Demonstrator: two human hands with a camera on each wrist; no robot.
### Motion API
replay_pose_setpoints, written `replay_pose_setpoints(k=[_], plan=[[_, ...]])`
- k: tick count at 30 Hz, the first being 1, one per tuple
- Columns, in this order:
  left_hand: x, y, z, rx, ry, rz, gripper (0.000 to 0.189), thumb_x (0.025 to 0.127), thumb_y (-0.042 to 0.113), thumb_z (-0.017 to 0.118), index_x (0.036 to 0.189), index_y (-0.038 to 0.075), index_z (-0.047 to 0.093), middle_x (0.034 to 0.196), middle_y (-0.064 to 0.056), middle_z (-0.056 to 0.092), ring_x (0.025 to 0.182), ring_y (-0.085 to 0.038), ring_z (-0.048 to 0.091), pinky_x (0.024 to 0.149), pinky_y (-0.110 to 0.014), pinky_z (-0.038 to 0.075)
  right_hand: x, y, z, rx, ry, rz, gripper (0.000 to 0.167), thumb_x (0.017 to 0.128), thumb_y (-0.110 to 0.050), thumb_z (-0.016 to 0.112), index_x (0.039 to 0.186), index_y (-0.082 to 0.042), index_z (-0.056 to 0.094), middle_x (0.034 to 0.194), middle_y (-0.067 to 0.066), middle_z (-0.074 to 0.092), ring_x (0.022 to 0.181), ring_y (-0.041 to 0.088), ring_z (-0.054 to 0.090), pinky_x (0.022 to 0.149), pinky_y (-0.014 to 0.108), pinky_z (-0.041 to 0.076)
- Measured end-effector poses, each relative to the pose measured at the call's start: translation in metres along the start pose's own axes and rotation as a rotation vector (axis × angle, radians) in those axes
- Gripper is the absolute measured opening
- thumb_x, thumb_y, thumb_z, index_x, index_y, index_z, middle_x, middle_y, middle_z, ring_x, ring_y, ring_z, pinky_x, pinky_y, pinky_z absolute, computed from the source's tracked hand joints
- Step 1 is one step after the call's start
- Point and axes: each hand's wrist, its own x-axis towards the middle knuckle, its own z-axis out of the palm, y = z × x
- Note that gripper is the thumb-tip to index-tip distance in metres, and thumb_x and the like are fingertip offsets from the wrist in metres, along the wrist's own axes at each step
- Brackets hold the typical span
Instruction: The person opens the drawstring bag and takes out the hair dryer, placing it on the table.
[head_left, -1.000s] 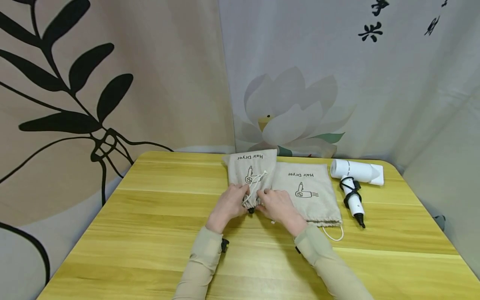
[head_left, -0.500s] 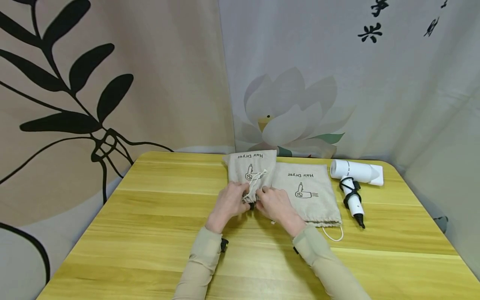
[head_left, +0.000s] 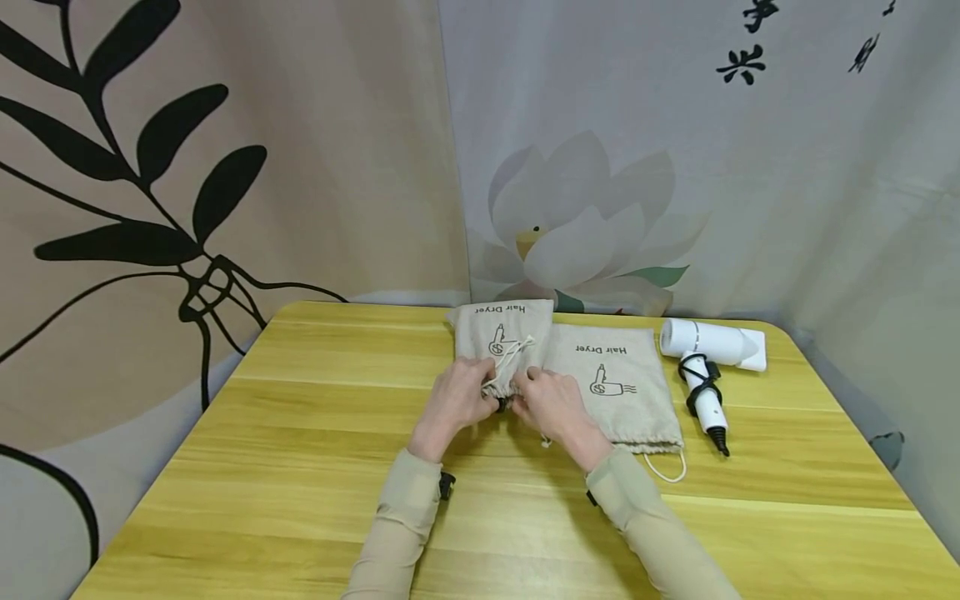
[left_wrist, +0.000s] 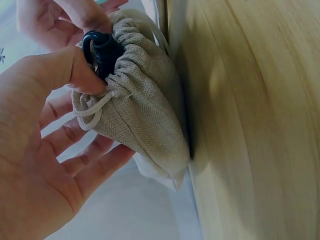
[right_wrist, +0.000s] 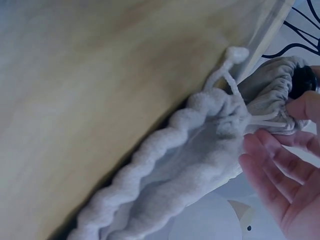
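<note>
A beige drawstring bag (head_left: pixel 510 321) printed "Hair Dryer" lies at the table's back, bulging with something inside. From its gathered mouth pokes a black ribbed cord end with a cord loop (left_wrist: pixel 106 52). My left hand (head_left: pixel 456 398) pinches the left side of the mouth between thumb and fingers. On the other side, my right hand (head_left: pixel 553 404) pinches the rim, its lower fingers spread in the right wrist view. White drawstrings (head_left: pixel 512 360) lie across the bag's front. What the bag holds is otherwise hidden.
A second, flat "Hair Dryer" bag (head_left: pixel 615 400) lies right beside the first, its white string loop (head_left: pixel 670 472) toward me. Farther right is a white hair dryer (head_left: pixel 712 343) with its black cord wound round the handle. A printed curtain (head_left: pixel 360 167) hangs behind the wooden table (head_left: pixel 300 467).
Both hands and the bag's mouth have shifted slightly away from me. Less of the black cord end shows at the mouth. The flat bag and the white hair dryer have stayed put.
</note>
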Motion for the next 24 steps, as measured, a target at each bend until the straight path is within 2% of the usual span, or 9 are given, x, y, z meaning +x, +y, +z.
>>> replay_pose_setpoints(k=[9, 24], plan=[[0.0002, -0.0028, -0.0016, -0.018, -0.022, -0.032, 0.029, 0.064, 0.014, 0.08, 0.083, 0.013, 0.058, 0.075, -0.003, 0.061, 0.072, -0.018, 0.054, 0.054, -0.024, 0.04, -0.0009, 0.0005, -0.0023, -0.011, -0.01, 0.016, 0.018, 0.078, -0.025, 0.07, 0.087, -0.011, 0.061, 0.069, 0.003, 0.057, 0.053, 0.018, 0.051, 0.041, 0.03, 0.041], [-0.0013, -0.0066, -0.0023, -0.054, -0.029, -0.084, 0.038, 0.066, 0.013, 0.081, 0.096, 0.01, 0.058, 0.086, -0.006, 0.066, 0.077, -0.019, 0.057, 0.059, -0.025, 0.046, -0.0021, 0.003, -0.0053, 0.007, -0.069, 0.04, 0.02, 0.079, -0.026, 0.07, 0.093, -0.012, 0.064, 0.07, 0.001, 0.057, 0.052, 0.012, 0.045, 0.041, 0.022, 0.037]])
